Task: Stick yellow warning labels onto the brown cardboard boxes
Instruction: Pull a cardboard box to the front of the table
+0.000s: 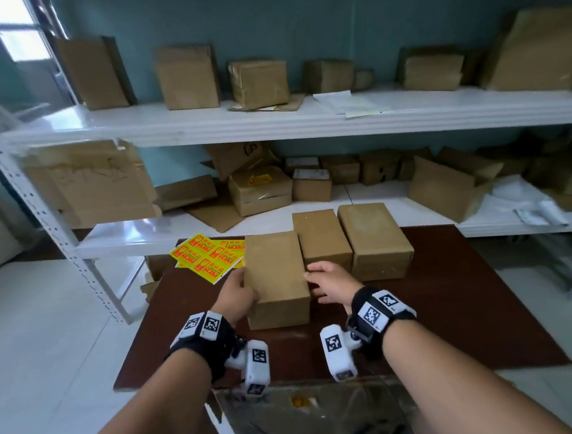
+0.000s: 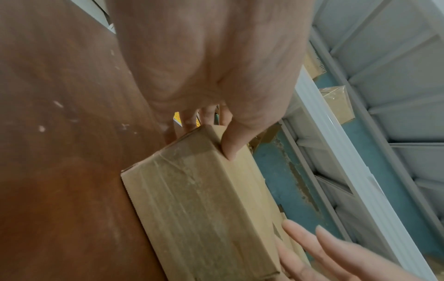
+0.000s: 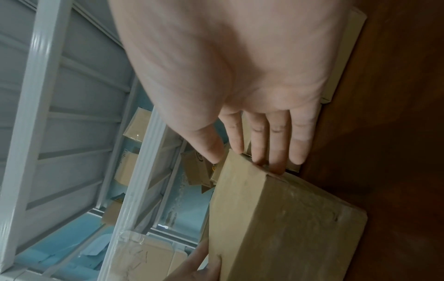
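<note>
Head view: left hand point(image 1: 238, 297) clasps the nearest cardboard box point(image 1: 276, 279) at 9 o'clock; right hand point(image 1: 331, 283), fingers straight, touches its 3 o'clock side.

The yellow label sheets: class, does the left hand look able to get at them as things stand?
Probably yes. The label sheets lie uncovered just beyond the left hand, nothing between them; but it grips the nearest box and must let go first.
</note>
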Tool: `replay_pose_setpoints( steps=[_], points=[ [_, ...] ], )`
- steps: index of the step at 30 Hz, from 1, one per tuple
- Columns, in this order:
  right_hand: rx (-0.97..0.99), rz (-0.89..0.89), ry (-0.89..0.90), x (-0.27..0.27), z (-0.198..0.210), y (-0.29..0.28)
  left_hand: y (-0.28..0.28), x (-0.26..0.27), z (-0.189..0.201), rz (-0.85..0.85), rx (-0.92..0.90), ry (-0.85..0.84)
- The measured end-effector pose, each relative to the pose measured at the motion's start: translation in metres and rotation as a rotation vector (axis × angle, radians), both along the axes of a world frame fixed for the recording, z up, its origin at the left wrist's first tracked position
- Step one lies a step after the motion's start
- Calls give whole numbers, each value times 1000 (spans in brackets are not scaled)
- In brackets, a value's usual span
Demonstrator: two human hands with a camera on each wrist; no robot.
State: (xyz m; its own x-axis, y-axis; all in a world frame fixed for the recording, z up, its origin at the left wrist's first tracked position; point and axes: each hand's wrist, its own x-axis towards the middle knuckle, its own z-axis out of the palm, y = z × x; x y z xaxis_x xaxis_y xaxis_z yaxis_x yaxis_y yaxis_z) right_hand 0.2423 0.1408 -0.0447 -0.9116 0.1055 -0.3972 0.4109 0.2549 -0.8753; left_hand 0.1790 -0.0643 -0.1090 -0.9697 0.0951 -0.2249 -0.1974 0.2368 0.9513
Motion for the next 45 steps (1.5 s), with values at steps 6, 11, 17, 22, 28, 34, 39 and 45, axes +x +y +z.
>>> replay_pose_setpoints(
  steps=[6, 11, 17, 22, 28, 34, 39, 45],
  points=[
    [77, 62, -75, 29, 9, 3, -8, 17, -7, -37, -45, -93],
    [70, 58, -86, 37, 4, 3, -9, 23, -4, -89, -94, -109],
    [59, 7, -73, 20, -3, 10, 0, 10, -1, -166, -168, -108],
    [48, -41, -50, 2, -13, 30, 21, -15, -9, -204, -187, -64],
    [29, -123, -48, -15, -17, 51, 46, -44, -16, -268, -221, -21],
    [33, -132, -98, -32, -18, 58, 49, -39, 8, -286, -199, -9],
    [25, -108, -83, -41, -23, 57, 42, -38, 14, -338, -140, -30],
    [21, -90, -62, -44, -33, 56, 22, -49, 10, -318, -90, -85]
  ],
)
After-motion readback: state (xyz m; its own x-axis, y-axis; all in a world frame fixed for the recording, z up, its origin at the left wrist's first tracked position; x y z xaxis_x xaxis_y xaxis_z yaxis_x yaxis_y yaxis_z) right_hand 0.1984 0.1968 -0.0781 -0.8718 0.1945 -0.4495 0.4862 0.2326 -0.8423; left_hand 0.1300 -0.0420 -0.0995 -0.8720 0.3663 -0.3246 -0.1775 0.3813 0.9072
